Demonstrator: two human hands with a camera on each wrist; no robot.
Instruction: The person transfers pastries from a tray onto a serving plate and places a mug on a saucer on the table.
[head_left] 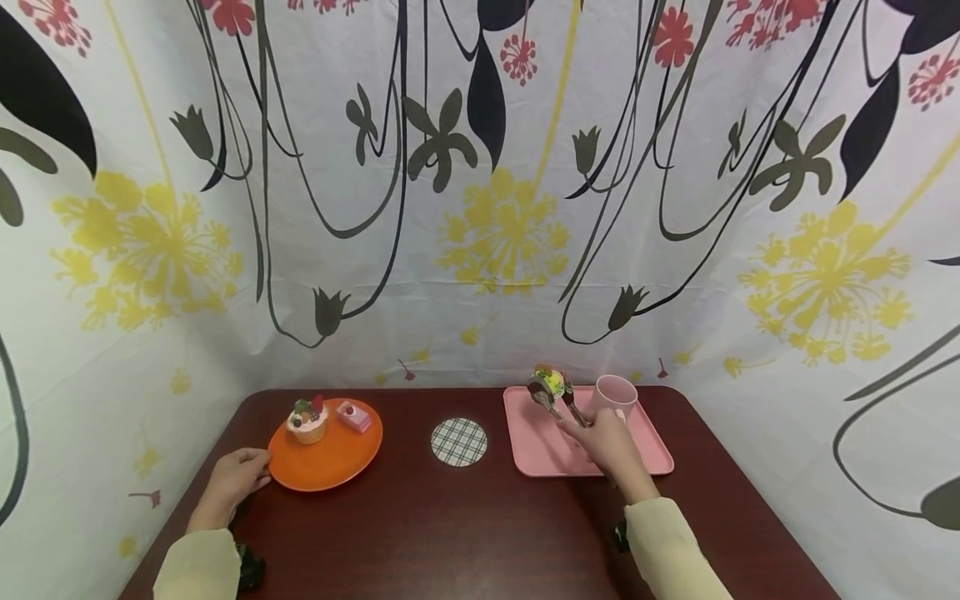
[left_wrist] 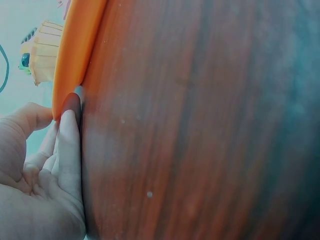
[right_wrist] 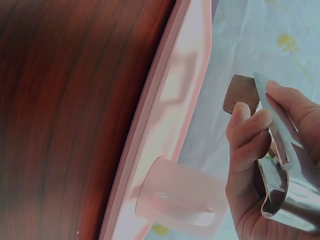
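Thumb above and fingers below, my left hand [head_left: 234, 479] pinches the left rim of an orange plate [head_left: 322, 471]. A cupcake [head_left: 307, 423] with fruit on top and a small pink cake [head_left: 354, 416] sit on that plate. Over the pink tray [head_left: 540, 457], my right hand [head_left: 609, 442] grips metal tongs [right_wrist: 295, 200]. Between the tongs' spoon-like and fork-like ends shows a small cake piece [head_left: 551, 380] with a yellow-green top. Its brown side [right_wrist: 242, 94] appears beyond my fingertips in the right wrist view, above the tray.
A pale pink cup [head_left: 615, 393] with a handle stands on the tray, just beyond my right hand. Between plate and tray lies a round checked coaster [head_left: 459, 442] on the dark wooden table [head_left: 450, 533]. A flower-printed cloth [head_left: 480, 250] hangs behind and around the table.
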